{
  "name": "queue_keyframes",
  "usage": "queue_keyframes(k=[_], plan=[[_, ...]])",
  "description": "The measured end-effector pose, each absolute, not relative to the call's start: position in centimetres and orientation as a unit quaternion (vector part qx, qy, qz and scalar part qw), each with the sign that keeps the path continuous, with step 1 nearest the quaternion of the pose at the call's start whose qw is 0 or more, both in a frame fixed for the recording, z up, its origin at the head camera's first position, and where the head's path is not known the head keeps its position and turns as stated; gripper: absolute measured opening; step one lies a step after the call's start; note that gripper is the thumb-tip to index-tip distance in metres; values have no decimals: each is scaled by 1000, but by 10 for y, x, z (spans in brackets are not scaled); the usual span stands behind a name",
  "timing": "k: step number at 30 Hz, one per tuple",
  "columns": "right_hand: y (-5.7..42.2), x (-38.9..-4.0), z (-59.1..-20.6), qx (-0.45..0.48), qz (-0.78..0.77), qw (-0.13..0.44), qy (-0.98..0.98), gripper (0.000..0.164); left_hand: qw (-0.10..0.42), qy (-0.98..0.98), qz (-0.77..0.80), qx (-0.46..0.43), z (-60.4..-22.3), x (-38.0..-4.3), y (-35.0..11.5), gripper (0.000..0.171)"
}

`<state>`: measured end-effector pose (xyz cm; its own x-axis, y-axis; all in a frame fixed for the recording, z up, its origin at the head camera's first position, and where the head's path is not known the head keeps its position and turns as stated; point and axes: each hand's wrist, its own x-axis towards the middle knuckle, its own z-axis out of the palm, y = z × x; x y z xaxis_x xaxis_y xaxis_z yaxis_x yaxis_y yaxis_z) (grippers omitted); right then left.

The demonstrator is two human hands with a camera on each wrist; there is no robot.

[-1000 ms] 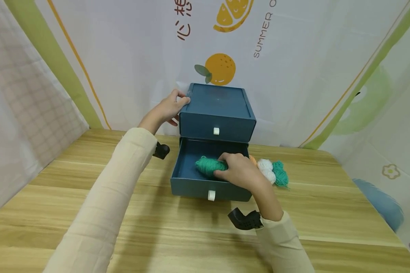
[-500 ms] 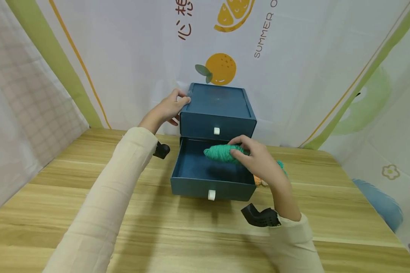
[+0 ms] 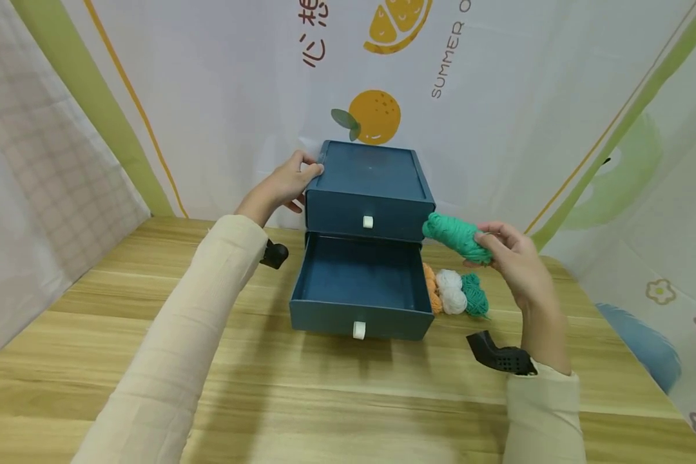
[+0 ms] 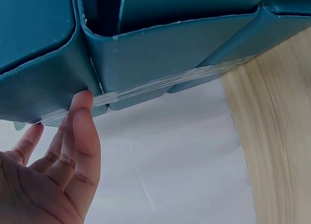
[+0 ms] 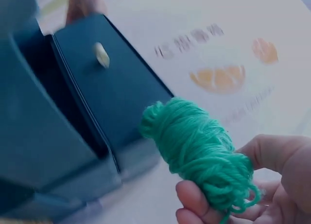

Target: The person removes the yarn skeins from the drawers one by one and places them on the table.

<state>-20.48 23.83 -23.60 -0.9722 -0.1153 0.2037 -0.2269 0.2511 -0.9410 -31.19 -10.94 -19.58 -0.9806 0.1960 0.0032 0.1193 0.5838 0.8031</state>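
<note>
My right hand (image 3: 519,258) pinches one end of a green yarn skein (image 3: 457,237), held up to the right of a dark blue two-drawer box (image 3: 371,171). In the right wrist view the green yarn (image 5: 197,148) sits between thumb and fingers, a loose loop at its near end. The lower drawer (image 3: 354,270) is pulled out and bare inside; the upper drawer (image 3: 348,212) is closed. My left hand (image 3: 290,180) rests on the box's left side, thumb at the top edge. In the left wrist view, its fingertips (image 4: 82,98) touch the side wall near clear tape (image 4: 160,83).
Right of the drawer on the wooden table (image 3: 325,399) lie orange yarn (image 3: 432,290), white yarn (image 3: 452,293) and another green yarn skein (image 3: 475,296). A white curtain (image 3: 209,96) with fruit prints hangs behind the box. White knobs (image 3: 359,330) stick out from the drawer fronts.
My right hand has lifted the green yarn skein out of the lower drawer and carried it right, past the drawer's side. The left hand has stayed on the box.
</note>
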Motion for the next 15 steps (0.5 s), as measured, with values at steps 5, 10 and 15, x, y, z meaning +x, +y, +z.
queue_keyframes(k=[5, 10, 15], plan=[[274, -212, -251, 64, 663, 48, -744, 16, 44, 889, 447, 91, -196, -311, -108, 48], [299, -219, -269, -3, 649, 67, -758, 18, 43, 890, 445, 93, -196, -311, -108, 48], [316, -223, -288, -79, 604, 72, -790, 27, 42, 890, 444, 95, -196, -311, -108, 48]])
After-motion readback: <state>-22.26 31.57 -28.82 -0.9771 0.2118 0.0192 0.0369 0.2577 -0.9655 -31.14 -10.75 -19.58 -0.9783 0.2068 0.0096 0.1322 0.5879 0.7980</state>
